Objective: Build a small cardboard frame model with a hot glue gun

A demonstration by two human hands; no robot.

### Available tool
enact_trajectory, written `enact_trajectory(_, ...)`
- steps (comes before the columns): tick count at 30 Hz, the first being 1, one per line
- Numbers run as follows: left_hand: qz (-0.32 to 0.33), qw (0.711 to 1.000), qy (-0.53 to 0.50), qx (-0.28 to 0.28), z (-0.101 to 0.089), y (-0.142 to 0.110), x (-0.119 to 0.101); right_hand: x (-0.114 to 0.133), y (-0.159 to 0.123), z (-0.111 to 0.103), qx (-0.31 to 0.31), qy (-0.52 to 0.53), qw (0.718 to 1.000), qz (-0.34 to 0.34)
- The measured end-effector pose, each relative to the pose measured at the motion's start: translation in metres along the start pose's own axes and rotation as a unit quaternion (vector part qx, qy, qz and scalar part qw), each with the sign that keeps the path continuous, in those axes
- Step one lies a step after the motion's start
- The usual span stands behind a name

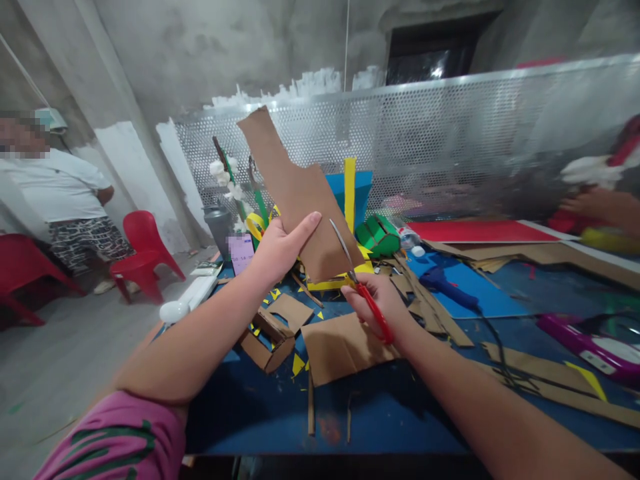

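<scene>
My left hand point(280, 250) grips a long brown cardboard piece point(295, 190) and holds it upright above the blue table point(260, 407). My right hand point(377, 307) is closed on red-handled scissors point(367, 297). Their open blades point(343, 247) bite into the cardboard's lower right edge. Below the hands lie a flat cardboard sheet point(340, 347) and a small folded cardboard box point(273, 330), among yellow paper scraps.
Cardboard strips, a red sheet point(480, 231), a blue sheet point(475, 290), a blue glue gun point(447, 285), green folded paper point(377, 235) and a pink tool point(585, 343) crowd the table. A perforated metal screen point(450, 133) backs it. A person stands left by red chairs point(145, 253); another person's arm point(605, 207) shows right.
</scene>
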State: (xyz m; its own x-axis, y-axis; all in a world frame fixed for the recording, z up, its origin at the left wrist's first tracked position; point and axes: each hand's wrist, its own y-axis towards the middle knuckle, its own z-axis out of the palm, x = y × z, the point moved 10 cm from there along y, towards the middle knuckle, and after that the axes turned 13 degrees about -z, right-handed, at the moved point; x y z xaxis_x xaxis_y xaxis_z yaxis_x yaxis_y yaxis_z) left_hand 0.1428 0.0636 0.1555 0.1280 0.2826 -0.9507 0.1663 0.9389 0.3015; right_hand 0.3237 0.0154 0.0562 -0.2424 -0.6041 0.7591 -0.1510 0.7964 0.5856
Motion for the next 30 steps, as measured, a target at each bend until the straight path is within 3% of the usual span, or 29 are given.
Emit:
enact_trajectory(15,0.041,0.997,0.060,0.029,0.007,-0.001,-0.004,-0.025,0.002,0.009,0.022,0.060,0.996,0.057)
enact_trajectory(23,-0.025,0.996,-0.025,0.084,0.023,0.003,0.020,-0.014,0.004,0.006,0.033,0.055,0.996,0.055)
enact_trajectory(30,0.007,0.997,0.033,0.066,0.022,-0.005,0.008,-0.012,0.005,0.004,0.029,0.047,0.998,0.036)
